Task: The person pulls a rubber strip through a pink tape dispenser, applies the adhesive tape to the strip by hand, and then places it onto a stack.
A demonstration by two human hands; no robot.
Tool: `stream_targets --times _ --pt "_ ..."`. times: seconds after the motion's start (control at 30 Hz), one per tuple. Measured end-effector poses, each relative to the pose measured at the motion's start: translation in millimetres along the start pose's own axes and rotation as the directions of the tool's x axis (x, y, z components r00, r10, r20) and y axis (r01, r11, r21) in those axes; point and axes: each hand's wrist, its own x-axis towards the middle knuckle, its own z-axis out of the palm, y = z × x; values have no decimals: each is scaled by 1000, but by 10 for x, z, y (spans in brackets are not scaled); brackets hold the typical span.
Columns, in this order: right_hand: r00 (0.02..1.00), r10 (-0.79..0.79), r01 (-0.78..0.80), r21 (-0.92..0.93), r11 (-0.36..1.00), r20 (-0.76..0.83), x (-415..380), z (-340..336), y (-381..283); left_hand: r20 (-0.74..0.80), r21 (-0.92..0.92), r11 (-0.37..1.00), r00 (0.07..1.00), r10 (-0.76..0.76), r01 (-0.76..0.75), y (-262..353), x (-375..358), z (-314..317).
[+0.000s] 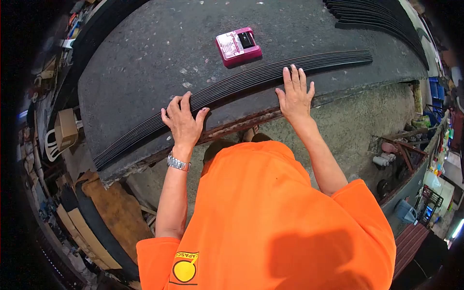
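A bundle of long, thin black strips [237, 86], rubber-like in look and laid side by side, stretches along the near edge of the dark worktable [140, 63]. My left hand [183, 120] rests on it left of the middle, fingers spread and bent over the strips, thumb out to the right. Farther right, my right hand [296, 95] lies flat with fingers apart, fingertips on the strips and palm by the table's edge. Neither hand is closed around anything. A metal watch [178, 162] circles my left wrist.
Beyond the strips, a pink device with a clear cover [238, 46] sits on the table. More black strips [374, 19] are stacked at the far right. Left of the table are a cardboard box [66, 126] and brown sheet material [108, 208]. A watering can [407, 211] is at the right.
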Motion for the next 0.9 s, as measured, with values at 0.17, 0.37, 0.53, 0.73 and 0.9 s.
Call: stream_targets --times 0.17,0.37,0.53,0.73,0.9 --pt "1000 -11 11 -2 1000 -4 -5 17 8 -19 6 1000 1000 8 -8 -20 -7 31" --pt "1000 4 -4 -9 1000 14 -1 24 2 -4 3 1000 1000 3 -3 -14 -3 21" --pt "999 12 -12 -16 1000 31 4 -6 -24 1 26 1000 1000 11 -11 -24 5 30" --pt "997 27 -25 -28 999 73 34 -28 -39 8 21 999 999 41 -41 -70 41 24" --pt "997 20 -19 -12 1000 70 45 -14 -31 28 12 998 998 53 -53 -96 81 9"
